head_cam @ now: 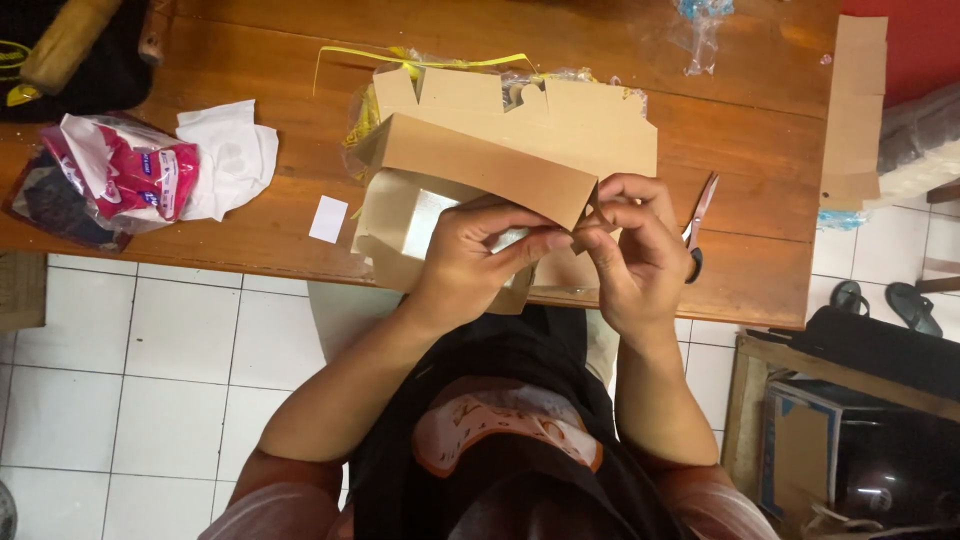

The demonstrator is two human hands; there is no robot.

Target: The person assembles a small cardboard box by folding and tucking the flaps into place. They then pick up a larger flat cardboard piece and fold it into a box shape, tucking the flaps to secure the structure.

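Both the left hand (470, 262) and right hand (632, 245) are pinching, fingers closed, the brown cardboard box (480, 170) at its near-right corner flap over the desk (740, 160); uneven pressure is risking a creased or torn flap.

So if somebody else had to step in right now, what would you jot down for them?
Left hand and right hand: both pinch the near end of the brown cardboard box, held up above the wooden table.
Flat cardboard blanks lie under and behind it. Scissors lie just right of the right hand, a white paper slip to the left.
Done: the box body is folded into shape.
Left: the end the hands work on looks not yet closed.
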